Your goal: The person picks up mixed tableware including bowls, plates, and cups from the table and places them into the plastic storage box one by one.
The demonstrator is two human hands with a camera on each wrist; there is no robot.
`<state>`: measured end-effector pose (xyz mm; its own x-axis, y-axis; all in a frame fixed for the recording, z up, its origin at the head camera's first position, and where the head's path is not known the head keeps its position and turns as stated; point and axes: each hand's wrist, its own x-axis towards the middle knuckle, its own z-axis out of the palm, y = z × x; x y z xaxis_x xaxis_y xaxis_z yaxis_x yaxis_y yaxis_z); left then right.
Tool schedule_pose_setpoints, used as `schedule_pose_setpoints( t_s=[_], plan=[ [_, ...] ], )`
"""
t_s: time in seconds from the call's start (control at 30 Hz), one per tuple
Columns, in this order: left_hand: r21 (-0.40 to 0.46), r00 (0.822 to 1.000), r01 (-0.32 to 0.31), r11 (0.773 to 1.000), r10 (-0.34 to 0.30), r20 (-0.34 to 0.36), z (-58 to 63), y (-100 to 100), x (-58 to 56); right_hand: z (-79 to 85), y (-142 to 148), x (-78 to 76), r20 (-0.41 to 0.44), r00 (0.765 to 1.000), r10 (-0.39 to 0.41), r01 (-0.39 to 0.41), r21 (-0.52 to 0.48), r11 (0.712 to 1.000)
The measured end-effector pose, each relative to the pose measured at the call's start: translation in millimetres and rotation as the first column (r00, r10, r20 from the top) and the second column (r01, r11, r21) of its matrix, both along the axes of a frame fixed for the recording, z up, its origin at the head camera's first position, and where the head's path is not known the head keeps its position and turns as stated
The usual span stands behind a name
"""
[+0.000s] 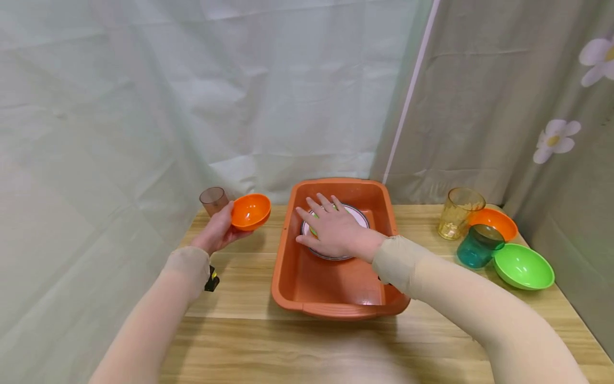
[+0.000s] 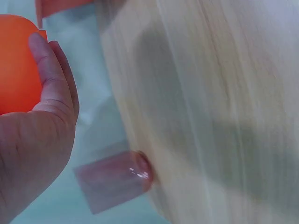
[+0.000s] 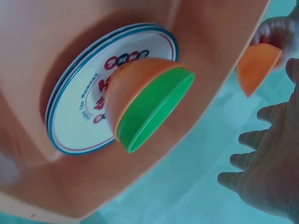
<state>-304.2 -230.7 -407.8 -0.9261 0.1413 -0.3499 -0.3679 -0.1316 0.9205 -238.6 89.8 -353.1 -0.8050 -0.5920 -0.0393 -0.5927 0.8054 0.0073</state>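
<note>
My left hand (image 1: pixel 218 230) grips an orange bowl (image 1: pixel 251 212) by its side, thumb at the rim, to the left of the reddish-brown plastic tub (image 1: pixel 331 290). Over that tub my right hand (image 1: pixel 332 230) is spread flat with its fingers straight, holding nothing. Beneath it in the head view lies a stack of white plates (image 1: pixel 361 215), mostly covered by the hand. The right wrist view shows a green bowl (image 3: pixel 156 109) nested inside an orange bowl (image 3: pixel 133 86), and the pair sits on the blue-rimmed plates.
A brownish clear cup (image 1: pixel 214 200) stands behind my left hand at the table's far left. On the right are a yellow clear cup (image 1: pixel 453 216), another orange bowl (image 1: pixel 499 221), a teal cup (image 1: pixel 475 250) and a green bowl (image 1: pixel 524 268). Curtains (image 1: pixel 288 96) hang behind the wooden table (image 1: pixel 230 341).
</note>
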Motion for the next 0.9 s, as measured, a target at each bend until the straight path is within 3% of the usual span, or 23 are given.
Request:
schedule_pose_setpoints(
  t_s=[0.27, 0.7, 0.9],
  plan=[
    [0.05, 1.0, 0.026, 0.998, -0.026, 0.001, 19.0, 15.9, 8.9, 4.8, 22.8, 1.0, 0.009, 0.999, -0.036, 0.036, -0.001, 0.999],
    [-0.001, 0.988, 0.154, 0.988, -0.154, -0.021, 49.9, 44.4, 31.3, 11.2, 56.0, 10.0, -0.003, 0.999, -0.042, 0.041, -0.059, 0.997],
    [-0.015, 0.984, 0.179, 0.984, -0.179, -0.016, 59.0, 62.3, 42.6, 10.7, 72.6, 17.1, -0.031, 0.999, -0.033, 0.03, -0.108, 0.994]
  ],
)
